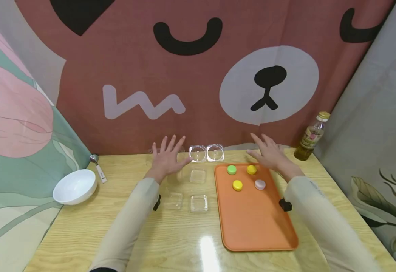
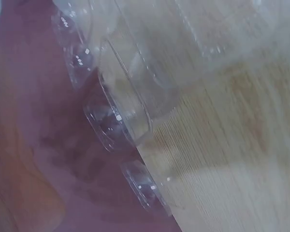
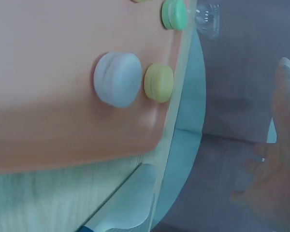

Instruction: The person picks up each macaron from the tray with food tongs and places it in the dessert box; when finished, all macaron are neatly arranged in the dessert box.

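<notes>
My left hand hovers over the table's back left-centre, fingers spread and holding nothing. Around it are several clear plastic boxes, among them a square one and two round-welled pieces by the back edge. My right hand, also spread and holding nothing, hangs above the far right corner of an orange tray. On the tray sit a green macaron, a yellow macaron, a nearer yellow macaron and a pale lilac macaron. In the left wrist view, clear plastic appears close up.
A white bowl and a measuring spoon lie at the left. At the back right stands a gold-capped glass bottle. Beside the tray, the right wrist view shows a flat, broad blade. A printed cloth hangs behind the table.
</notes>
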The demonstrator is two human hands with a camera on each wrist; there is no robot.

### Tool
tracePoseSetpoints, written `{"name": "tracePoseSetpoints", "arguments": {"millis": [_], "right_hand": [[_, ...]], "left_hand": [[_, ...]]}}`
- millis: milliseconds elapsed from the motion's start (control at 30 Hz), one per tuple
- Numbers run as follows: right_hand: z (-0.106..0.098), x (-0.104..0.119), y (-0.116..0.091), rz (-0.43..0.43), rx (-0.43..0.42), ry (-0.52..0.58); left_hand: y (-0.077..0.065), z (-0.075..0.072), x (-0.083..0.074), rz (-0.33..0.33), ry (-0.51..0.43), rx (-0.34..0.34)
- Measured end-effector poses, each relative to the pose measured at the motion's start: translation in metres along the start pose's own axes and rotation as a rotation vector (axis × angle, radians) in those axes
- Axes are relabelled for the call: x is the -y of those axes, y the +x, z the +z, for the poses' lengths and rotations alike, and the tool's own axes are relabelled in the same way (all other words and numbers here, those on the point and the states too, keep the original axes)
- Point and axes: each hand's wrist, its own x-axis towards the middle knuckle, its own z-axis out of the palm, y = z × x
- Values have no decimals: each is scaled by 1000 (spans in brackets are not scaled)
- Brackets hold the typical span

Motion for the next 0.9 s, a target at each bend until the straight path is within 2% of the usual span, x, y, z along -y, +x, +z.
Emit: {"name": "tracePoseSetpoints", "arguments": {"millis": [167, 400, 700, 900], "right_hand": [[-3, -13, -16, -51, -20, 89], [-1, -37, -47, -111, -80, 93], [3, -74, -86, -25, -72, 107], [8, -89, -103, -29, -86, 64]], "left_hand": [[-7, 0, -5, 79, -16, 20], [-18, 8, -11, 94, -86, 76], [-19, 18, -17, 107, -125, 136], [-15, 19, -19, 100, -126, 154]]}}
